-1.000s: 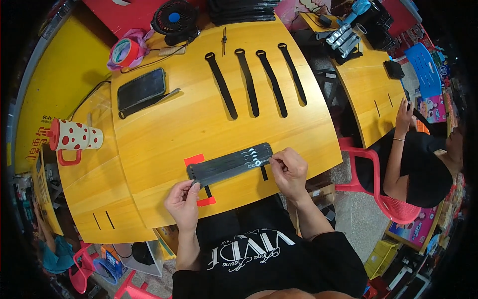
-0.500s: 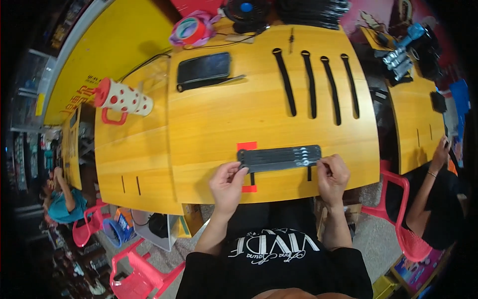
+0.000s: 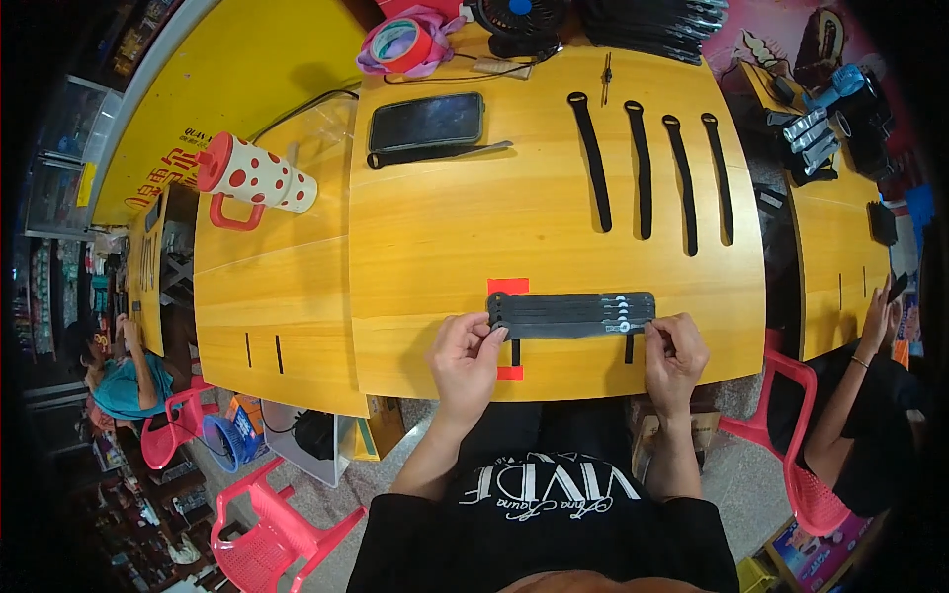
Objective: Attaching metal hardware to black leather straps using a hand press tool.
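A flat bundle of black straps point(image 3: 571, 314) lies across the near edge of the yellow wooden table point(image 3: 445, 247), over red tape marks point(image 3: 508, 287). My left hand point(image 3: 467, 358) pinches the bundle's left end. My right hand point(image 3: 674, 351) pinches its right end, where small white tags show. Several single black straps point(image 3: 652, 178) lie side by side farther back on the table.
A dark phone point(image 3: 426, 122) with a black strip lies at the back, a red-and-white dotted cup point(image 3: 252, 178) on its side at left, a tape roll point(image 3: 399, 42) and small fan point(image 3: 519, 20) behind. Another person point(image 3: 870, 395) sits at the right table. Red plastic chairs stand below.
The view shifted as my head moved; both hands stay at the ends of the strap bundle, which stays on the red marks.
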A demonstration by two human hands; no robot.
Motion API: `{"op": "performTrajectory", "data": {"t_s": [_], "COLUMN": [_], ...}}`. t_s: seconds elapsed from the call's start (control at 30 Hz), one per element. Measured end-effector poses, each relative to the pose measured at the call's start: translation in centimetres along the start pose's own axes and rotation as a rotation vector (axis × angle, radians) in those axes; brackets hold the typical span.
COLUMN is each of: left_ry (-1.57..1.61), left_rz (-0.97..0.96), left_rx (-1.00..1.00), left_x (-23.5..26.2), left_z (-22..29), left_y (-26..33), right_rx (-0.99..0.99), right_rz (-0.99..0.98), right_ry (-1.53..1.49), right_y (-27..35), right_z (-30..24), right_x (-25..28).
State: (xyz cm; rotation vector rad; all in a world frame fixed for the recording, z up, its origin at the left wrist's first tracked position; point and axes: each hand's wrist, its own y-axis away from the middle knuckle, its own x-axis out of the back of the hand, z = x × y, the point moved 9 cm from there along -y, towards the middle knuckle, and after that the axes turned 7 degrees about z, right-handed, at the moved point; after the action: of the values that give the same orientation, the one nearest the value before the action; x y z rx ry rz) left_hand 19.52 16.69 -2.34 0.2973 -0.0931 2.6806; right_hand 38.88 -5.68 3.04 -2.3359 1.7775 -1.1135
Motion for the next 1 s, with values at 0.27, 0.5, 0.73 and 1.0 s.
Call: {"op": "performTrajectory", "data": {"t_s": [0.27, 0.5, 0.73, 1.0], "left_ry": [-0.005, 0.020, -0.027, -0.037], "left_rz": [0.037, 0.065, 0.035, 0.050], "left_rx": [0.028, 0.024, -0.088, -0.186], "left_x": [0.1, -0.1, -0.2, 0.4], "left_z": [0.0, 0.6, 1.4, 1.5], "left_y": [0.0, -0.2, -0.5, -0.8], "right_rx": [-0.013, 0.002, 0.004, 0.076], "right_rz": [0.008, 0.004, 0.025, 0.042], "right_ry": [-0.004, 0.011, -0.020, -0.073], "right_y": [0.0, 0.0, 0.1, 0.8], "right_z": [0.0, 0.0, 0.2, 0.7], "right_x": [0.1, 0.0, 0.2, -0.6]}}
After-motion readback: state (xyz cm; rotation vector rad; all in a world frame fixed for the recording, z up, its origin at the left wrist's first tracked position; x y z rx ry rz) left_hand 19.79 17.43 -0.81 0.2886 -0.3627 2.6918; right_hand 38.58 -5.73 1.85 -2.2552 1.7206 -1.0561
